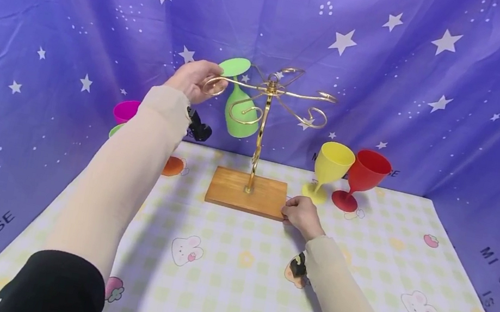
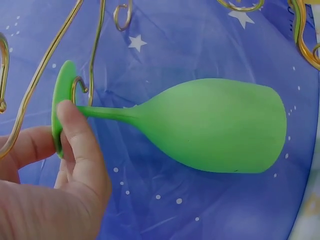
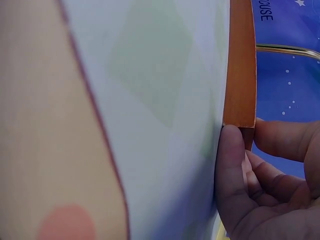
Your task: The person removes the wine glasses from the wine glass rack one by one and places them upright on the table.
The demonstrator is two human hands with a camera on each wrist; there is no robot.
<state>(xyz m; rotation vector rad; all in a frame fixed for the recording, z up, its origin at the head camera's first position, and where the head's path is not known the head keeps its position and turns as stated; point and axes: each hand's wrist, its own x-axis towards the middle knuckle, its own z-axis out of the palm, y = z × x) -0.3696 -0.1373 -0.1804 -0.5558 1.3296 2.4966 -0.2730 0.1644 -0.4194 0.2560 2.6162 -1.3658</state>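
A light green plastic goblet (image 1: 240, 116) hangs upside down at the left of a gold metal rack (image 1: 263, 125) with several curled arms. My left hand (image 1: 195, 79) pinches the rim of its round foot (image 2: 65, 90) between thumb and fingers. A curled hook (image 2: 79, 90) shows right beside the stem, under the foot; whether it bears the goblet's weight I cannot tell. My right hand (image 1: 303, 216) holds the right end of the rack's wooden base (image 1: 246, 193), with the thumb and a finger (image 3: 231, 155) on opposite faces of the board.
Right of the rack stand a yellow goblet (image 1: 332, 164) and a red goblet (image 1: 366, 175), both upright. At the left, my forearm partly hides a magenta goblet (image 1: 125, 111), a green rim (image 1: 115, 129) and an orange foot (image 1: 173, 166). A purple star-printed curtain (image 1: 273, 16) surrounds the checked table (image 1: 228, 285).
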